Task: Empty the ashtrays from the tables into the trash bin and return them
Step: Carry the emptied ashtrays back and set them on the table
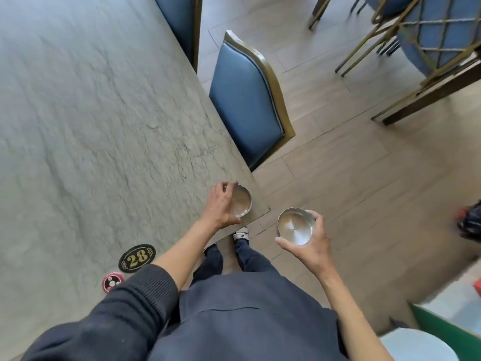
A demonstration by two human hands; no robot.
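The grey, stone-textured table (91,126) is lying left of both grips, a blue padded chair (244,100) beyond. The right hand (309,243) is cupping a round steel ashtray (295,226), bowl tilted toward the camera, over the floor. The left hand (221,204) is pinching a second ashtray (242,200) at the table's corner.

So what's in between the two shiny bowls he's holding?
In the head view, only the table's corner and bare floor lie between the left ashtray and the right ashtray.
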